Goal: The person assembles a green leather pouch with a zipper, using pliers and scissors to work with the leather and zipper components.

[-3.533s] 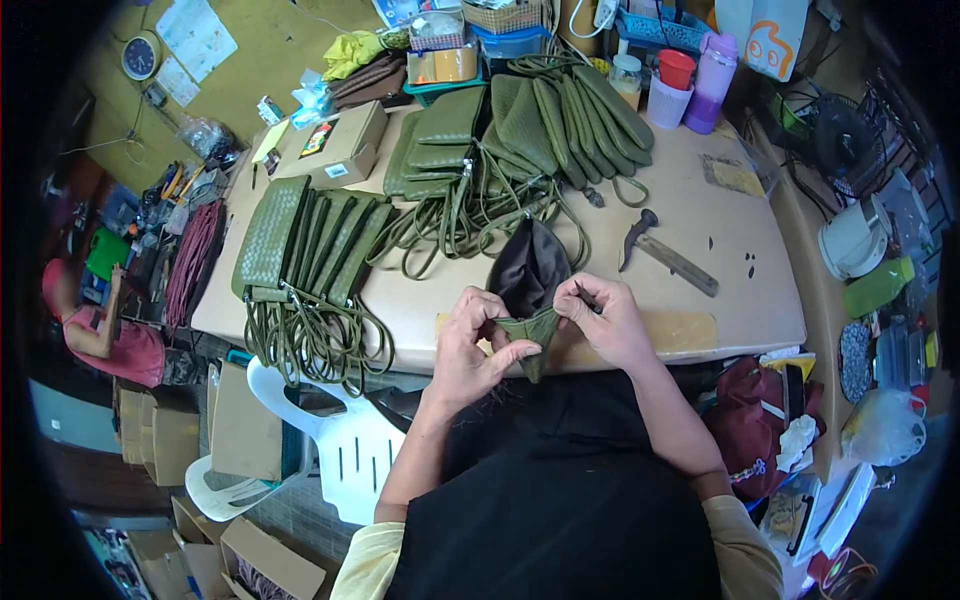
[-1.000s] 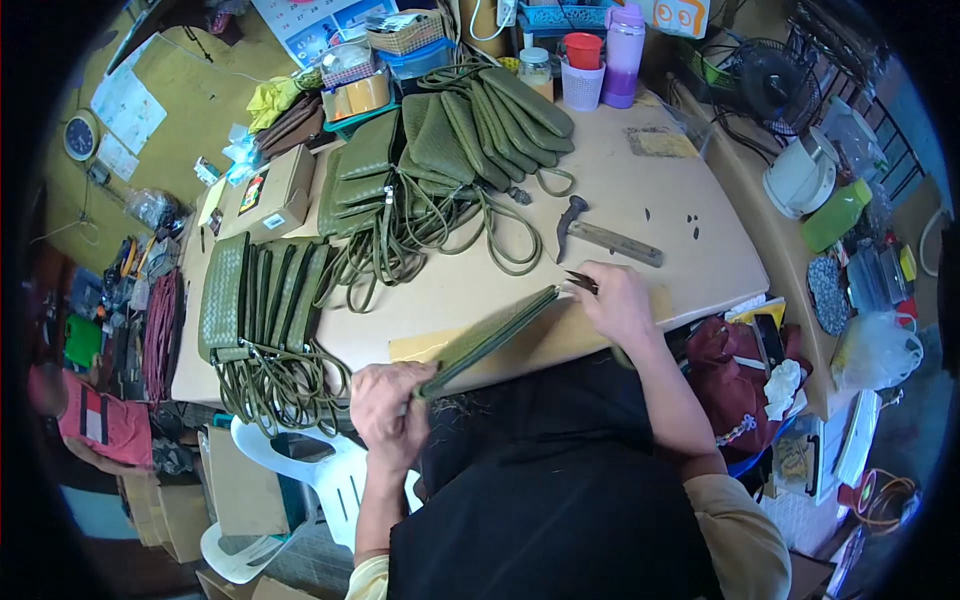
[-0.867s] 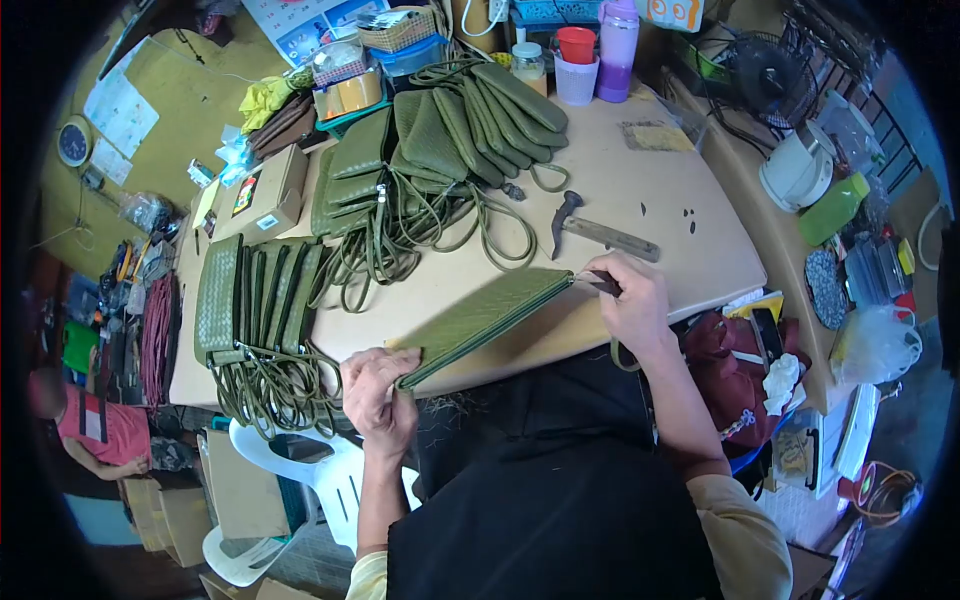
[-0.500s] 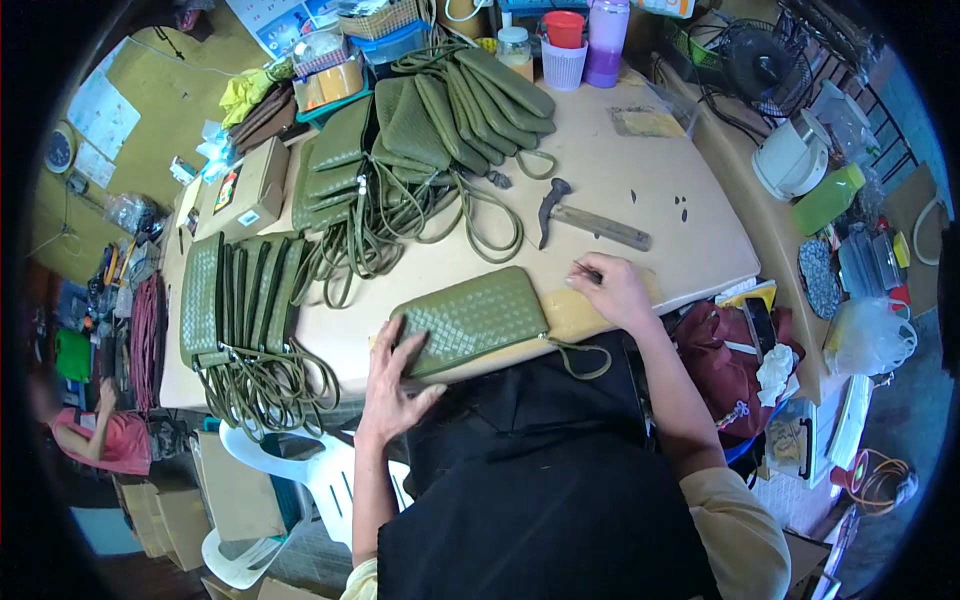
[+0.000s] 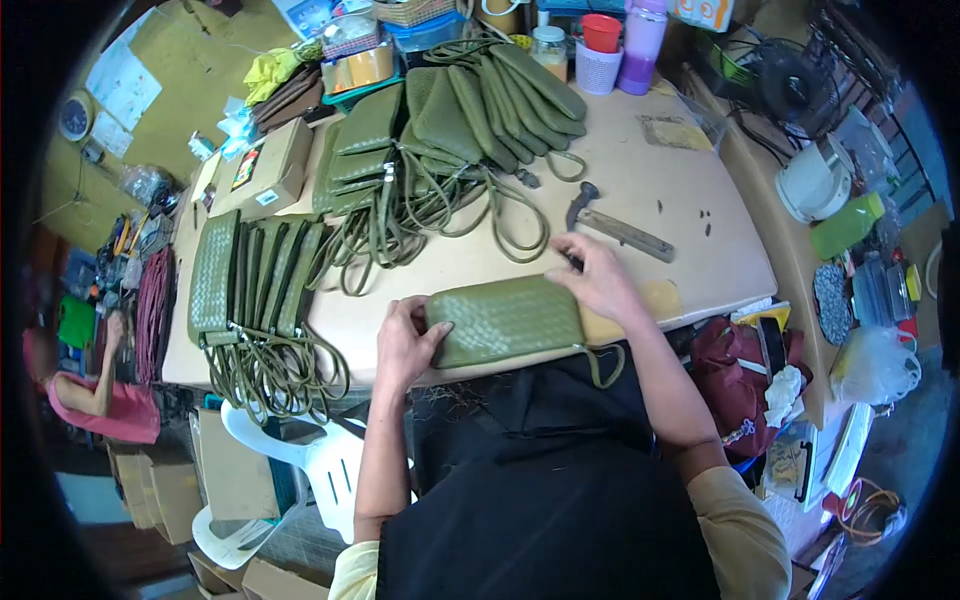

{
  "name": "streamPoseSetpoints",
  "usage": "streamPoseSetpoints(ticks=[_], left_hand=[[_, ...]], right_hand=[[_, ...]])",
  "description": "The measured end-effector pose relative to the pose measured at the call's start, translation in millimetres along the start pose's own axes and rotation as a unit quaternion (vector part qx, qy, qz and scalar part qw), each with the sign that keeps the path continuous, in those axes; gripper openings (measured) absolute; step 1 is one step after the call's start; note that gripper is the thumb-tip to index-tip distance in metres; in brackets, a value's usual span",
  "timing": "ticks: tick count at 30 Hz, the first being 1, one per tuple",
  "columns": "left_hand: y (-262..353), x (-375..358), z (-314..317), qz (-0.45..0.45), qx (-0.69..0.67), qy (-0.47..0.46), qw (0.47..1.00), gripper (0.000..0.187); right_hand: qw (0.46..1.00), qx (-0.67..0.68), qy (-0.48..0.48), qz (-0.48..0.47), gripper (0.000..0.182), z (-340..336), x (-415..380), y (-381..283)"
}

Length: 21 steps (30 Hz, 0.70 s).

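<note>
A green woven-leather wristlet pouch [image 5: 505, 322] lies at the table's front edge, its wrist strap [image 5: 608, 368] hanging from the right end. My left hand [image 5: 405, 338] grips the pouch's left end, thumb on top and fingers curled at the edge. At the upper right corner my right hand [image 5: 597, 275] is closed around a small dark tool, mostly hidden by the fingers. Beyond it a hammer [image 5: 625, 232] with a wooden handle lies on the table.
Similar green pouches [image 5: 262, 275] stand in a row at left, straps tangled in front. More pouches [image 5: 470, 110] are piled at the back. A cardboard box [image 5: 262, 170], a purple bottle [image 5: 640, 50] and a maroon bag [image 5: 735, 380] surround the workspace. Another person [image 5: 105, 400] is at far left.
My left hand has gone from lying spread on the pouch to gripping its left end. My right hand has moved left to the pouch's upper right corner. The view has shifted slightly.
</note>
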<state>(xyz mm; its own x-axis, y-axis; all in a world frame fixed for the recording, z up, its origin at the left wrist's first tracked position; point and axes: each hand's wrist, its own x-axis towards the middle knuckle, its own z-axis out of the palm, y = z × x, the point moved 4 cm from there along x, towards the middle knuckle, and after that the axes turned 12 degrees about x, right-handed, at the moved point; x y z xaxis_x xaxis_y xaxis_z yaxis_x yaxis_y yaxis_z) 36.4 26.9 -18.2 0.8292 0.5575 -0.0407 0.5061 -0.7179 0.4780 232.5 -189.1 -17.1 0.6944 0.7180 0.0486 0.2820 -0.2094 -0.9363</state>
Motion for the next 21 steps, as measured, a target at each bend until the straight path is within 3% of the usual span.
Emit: streamPoseSetpoints(ticks=[2, 4, 6, 12, 15, 17, 21], left_hand=[[-20, 9, 26, -0.010, -0.273, -0.011, 0.962, 0.042], [-15, 5, 27, 0.021, -0.378, 0.003, 0.926, 0.040], [6, -9, 21, -0.027, -0.536, -0.021, 0.844, 0.045], [10, -21, 26, -0.028, -0.605, -0.067, 0.793, 0.070], [15, -22, 24, -0.035, -0.613, -0.075, 0.785, 0.054], [14, -22, 26, -0.050, -0.561, -0.067, 0.824, 0.032], [16, -24, 28, -0.036, -0.547, -0.042, 0.836, 0.015]], right_hand=[[0.996, -0.038, 0.080, -0.007, 0.049, -8, 16, -5], [0.995, -0.062, 0.078, -0.014, 0.049, -8, 30, -17], [0.974, -0.187, 0.118, -0.043, 0.051, -11, 47, -13], [0.960, -0.271, 0.070, -0.002, 0.051, -8, 74, -4], [0.963, -0.263, 0.059, -0.005, 0.049, -10, 78, -9], [0.965, -0.254, 0.059, 0.003, 0.049, -14, 81, -8], [0.969, -0.232, 0.081, -0.038, 0.044, -11, 86, -12]])
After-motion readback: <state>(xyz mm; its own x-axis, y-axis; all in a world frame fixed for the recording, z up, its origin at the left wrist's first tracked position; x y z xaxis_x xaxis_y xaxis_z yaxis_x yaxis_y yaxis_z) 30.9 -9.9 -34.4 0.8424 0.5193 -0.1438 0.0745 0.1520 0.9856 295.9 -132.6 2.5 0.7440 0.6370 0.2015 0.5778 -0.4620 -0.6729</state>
